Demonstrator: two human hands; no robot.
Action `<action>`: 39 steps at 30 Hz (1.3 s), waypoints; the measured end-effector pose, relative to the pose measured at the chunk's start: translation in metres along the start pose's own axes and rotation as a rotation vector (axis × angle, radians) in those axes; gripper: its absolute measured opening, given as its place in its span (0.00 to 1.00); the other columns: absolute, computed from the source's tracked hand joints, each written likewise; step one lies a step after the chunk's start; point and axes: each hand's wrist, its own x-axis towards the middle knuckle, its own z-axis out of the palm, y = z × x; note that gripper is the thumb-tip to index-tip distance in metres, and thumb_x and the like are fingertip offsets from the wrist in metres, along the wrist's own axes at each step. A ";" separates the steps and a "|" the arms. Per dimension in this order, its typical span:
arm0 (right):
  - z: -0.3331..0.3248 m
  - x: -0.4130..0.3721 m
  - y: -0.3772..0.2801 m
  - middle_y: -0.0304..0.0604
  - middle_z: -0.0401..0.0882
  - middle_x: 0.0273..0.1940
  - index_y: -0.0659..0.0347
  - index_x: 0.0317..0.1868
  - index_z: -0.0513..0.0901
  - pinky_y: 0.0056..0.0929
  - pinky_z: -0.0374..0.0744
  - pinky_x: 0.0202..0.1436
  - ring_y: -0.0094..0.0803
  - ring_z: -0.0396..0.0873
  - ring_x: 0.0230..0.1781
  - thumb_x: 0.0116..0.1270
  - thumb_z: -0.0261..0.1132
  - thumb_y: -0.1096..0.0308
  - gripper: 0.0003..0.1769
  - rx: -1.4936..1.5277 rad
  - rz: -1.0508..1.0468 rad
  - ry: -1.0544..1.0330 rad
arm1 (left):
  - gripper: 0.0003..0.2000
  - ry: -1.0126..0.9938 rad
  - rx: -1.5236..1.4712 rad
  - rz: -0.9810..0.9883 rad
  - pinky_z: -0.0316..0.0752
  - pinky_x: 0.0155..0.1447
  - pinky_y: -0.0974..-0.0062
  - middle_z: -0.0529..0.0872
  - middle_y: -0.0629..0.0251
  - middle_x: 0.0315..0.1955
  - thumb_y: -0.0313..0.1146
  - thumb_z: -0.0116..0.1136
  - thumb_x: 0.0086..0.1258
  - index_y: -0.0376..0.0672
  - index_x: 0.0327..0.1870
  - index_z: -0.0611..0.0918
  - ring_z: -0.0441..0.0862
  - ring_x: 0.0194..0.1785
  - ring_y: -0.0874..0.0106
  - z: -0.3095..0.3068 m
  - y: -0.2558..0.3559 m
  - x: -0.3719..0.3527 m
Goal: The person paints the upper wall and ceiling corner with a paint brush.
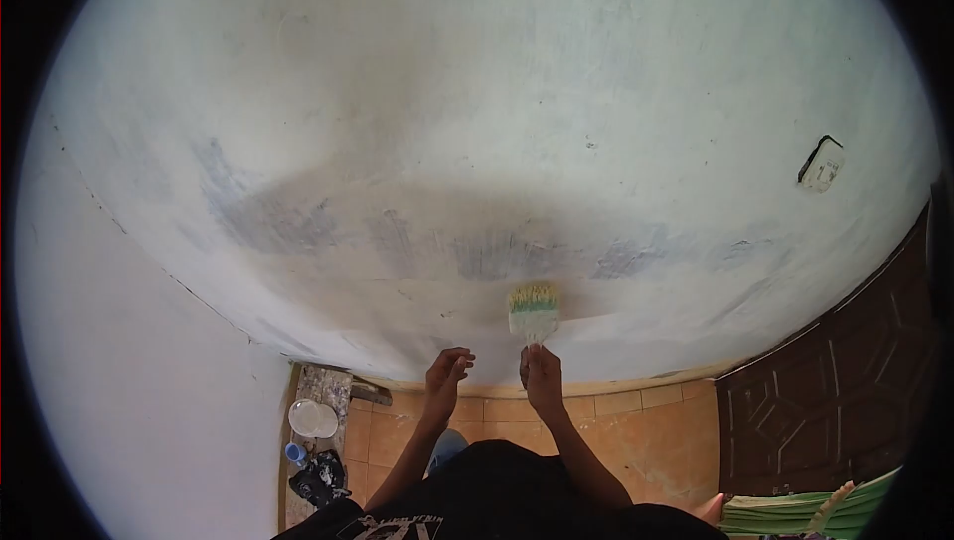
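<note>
A wide paintbrush (534, 311) with pale yellow bristles and a whitish, paint-covered body points up at the wall (636, 113). My right hand (541, 375) is closed around its handle, and the bristles overlap the wall in this view. To the left, my left hand (450, 371) is raised beside the wall's lower part, fingers loosely bent and apart, holding nothing. Patchy whitish paint covers the wall, with greyish, scraped-looking patches above the brush. A broad shadow falls across its middle.
A paint-spattered bench (324, 382) at lower left bears a white round container (313, 419), a small blue cup (295, 453) and a black bag (319, 480). A switch plate (822, 164) sits on the wall at right. Brown door (825, 391), green cloth (795, 513) and tiled floor (636, 441) lie below.
</note>
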 end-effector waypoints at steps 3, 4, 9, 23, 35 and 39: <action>0.001 0.011 -0.066 0.27 0.59 0.18 0.57 0.28 0.69 0.20 0.56 0.19 0.15 0.57 0.16 0.78 0.46 0.48 0.25 0.145 -0.048 -0.069 | 0.11 -0.024 0.008 -0.017 0.71 0.52 0.75 0.83 0.68 0.45 0.39 0.53 0.75 0.43 0.50 0.79 0.78 0.49 0.76 0.004 -0.001 -0.006; -0.001 0.023 -0.084 0.27 0.59 0.18 0.57 0.28 0.69 0.20 0.56 0.19 0.15 0.56 0.16 0.78 0.45 0.48 0.25 0.146 -0.088 -0.085 | 0.11 -0.039 0.010 -0.010 0.71 0.52 0.75 0.83 0.68 0.45 0.39 0.53 0.75 0.43 0.50 0.79 0.78 0.49 0.76 0.007 0.001 -0.005; -0.008 0.047 -0.054 0.27 0.57 0.15 0.55 0.23 0.65 0.19 0.54 0.17 0.14 0.55 0.13 0.78 0.45 0.48 0.27 0.069 -0.158 -0.034 | 0.11 -0.061 0.006 0.015 0.71 0.52 0.75 0.83 0.68 0.44 0.39 0.53 0.75 0.43 0.50 0.79 0.78 0.48 0.76 0.019 0.008 0.002; -0.026 0.043 -0.082 0.29 0.57 0.14 0.57 0.24 0.66 0.19 0.53 0.15 0.15 0.54 0.12 0.79 0.45 0.49 0.26 0.180 -0.193 -0.011 | 0.11 -0.056 0.056 0.010 0.72 0.53 0.74 0.82 0.68 0.44 0.40 0.51 0.76 0.45 0.50 0.78 0.78 0.49 0.75 0.019 0.009 -0.006; -0.015 0.017 -0.100 0.28 0.57 0.16 0.56 0.23 0.62 0.19 0.54 0.16 0.15 0.53 0.13 0.78 0.47 0.48 0.27 0.210 -0.137 -0.062 | 0.11 -0.050 0.004 -0.012 0.71 0.53 0.75 0.83 0.68 0.45 0.39 0.53 0.75 0.43 0.50 0.78 0.77 0.49 0.76 0.018 0.012 -0.007; -0.017 0.043 -0.088 0.28 0.56 0.16 0.55 0.24 0.63 0.19 0.54 0.16 0.15 0.54 0.13 0.78 0.45 0.47 0.26 0.157 -0.190 -0.088 | 0.10 -0.024 0.028 0.032 0.72 0.53 0.74 0.82 0.69 0.44 0.39 0.51 0.76 0.45 0.50 0.78 0.77 0.50 0.76 0.016 0.014 -0.003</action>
